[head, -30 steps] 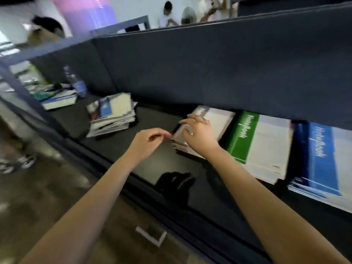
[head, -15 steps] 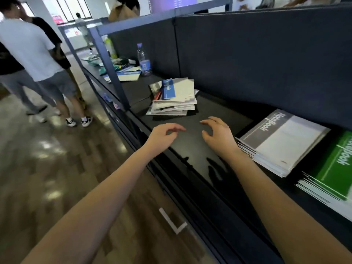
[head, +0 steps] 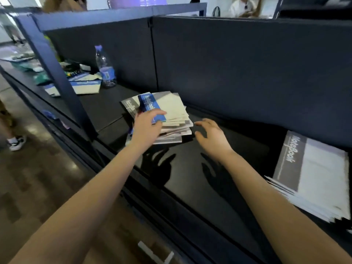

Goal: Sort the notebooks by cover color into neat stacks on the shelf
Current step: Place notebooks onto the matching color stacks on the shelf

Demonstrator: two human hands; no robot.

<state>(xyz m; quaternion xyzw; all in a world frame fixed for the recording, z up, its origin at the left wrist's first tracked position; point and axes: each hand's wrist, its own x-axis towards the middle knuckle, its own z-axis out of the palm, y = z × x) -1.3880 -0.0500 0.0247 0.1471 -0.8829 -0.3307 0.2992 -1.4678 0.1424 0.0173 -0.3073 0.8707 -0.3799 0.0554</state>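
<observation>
A messy pile of mixed notebooks [head: 171,119] lies on the black shelf [head: 190,168]. Its top one is a blue-spined notebook [head: 150,105], with a grey-spined one under it. My left hand [head: 147,128] rests on the pile's near left side, fingers spread over the blue spine, not clearly gripping. My right hand [head: 211,138] hovers open just right of the pile, fingers apart, touching nothing. A neat stack of grey-spined notebooks [head: 312,176] sits at the right edge of the view.
A water bottle [head: 105,67] stands behind and left of the pile beside loose papers [head: 85,85]. A blue upright post [head: 57,73] divides the shelf at left. A dark panel [head: 247,63] backs the shelf. Someone's shoe [head: 17,142] is on the floor.
Both hands moved left, away from the grey stack to the mixed pile. The left hand landed on the pile; the right hand came up beside it. The view swung left.
</observation>
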